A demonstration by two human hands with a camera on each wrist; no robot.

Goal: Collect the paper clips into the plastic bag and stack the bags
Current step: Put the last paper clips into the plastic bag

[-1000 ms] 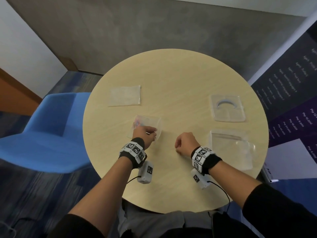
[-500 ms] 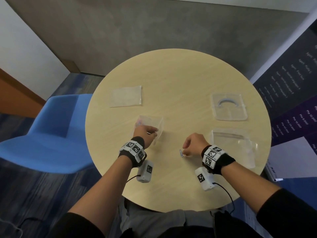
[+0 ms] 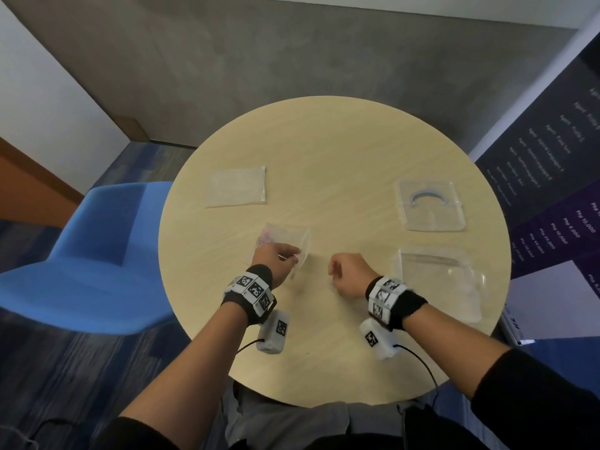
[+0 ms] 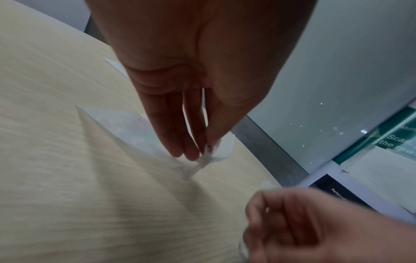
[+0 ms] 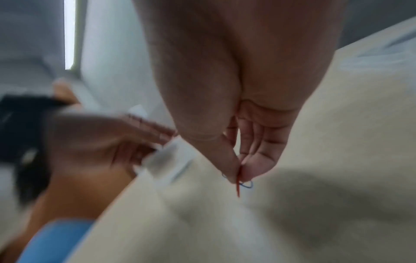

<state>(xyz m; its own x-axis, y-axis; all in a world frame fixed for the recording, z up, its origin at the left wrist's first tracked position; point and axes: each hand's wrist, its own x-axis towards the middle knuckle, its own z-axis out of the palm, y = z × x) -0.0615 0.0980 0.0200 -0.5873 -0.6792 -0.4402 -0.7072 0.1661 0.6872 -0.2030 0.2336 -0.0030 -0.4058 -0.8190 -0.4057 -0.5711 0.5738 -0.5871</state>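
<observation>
A small clear plastic bag (image 3: 285, 238) with coloured paper clips in its far left corner lies on the round table (image 3: 341, 151). My left hand (image 3: 276, 259) pinches the bag's near mouth edge (image 4: 209, 156) and holds it up. My right hand (image 3: 347, 274) hovers just right of the bag, pinching a red and a blue paper clip (image 5: 242, 183) between thumb and fingers. In the head view the clips are hidden by the hand.
A flat clear bag (image 3: 237, 186) lies at the far left. A clear bag holding a curved grey band (image 3: 428, 209) sits at the far right, and a larger clear bag (image 3: 441, 280) lies near the right edge. A blue chair (image 3: 91, 254) stands left of the table.
My right hand went right to clips on the table, pinched them, and has come back left toward the bag. The left hand has kept its hold on the bag.
</observation>
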